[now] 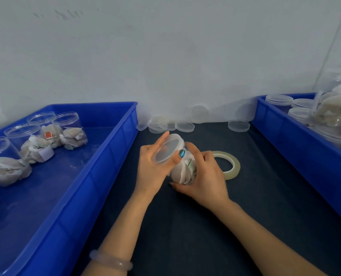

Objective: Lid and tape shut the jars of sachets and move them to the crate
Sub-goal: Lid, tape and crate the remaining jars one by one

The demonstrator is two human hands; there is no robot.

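**Lid (166,151) and jar in my two hands**

Two hands, one jar. My left hand (151,170) curls its fingers round one clear, round plastic lid and holds it at the jar's mouth. My right hand (205,180) wraps round the jar (178,176). It is clear, leans over, and is full of soft white sachets (189,165). It sits above the dark mat (185,236), between two blue plastic crates. One see-through ring of tape (234,164) lies flat just beside my right hand. My left crate (98,172) has four clear jars (22,134) of sachets, plus one cut off at the edge. Loose lids (184,126) sit by the wall, too blurry to count.
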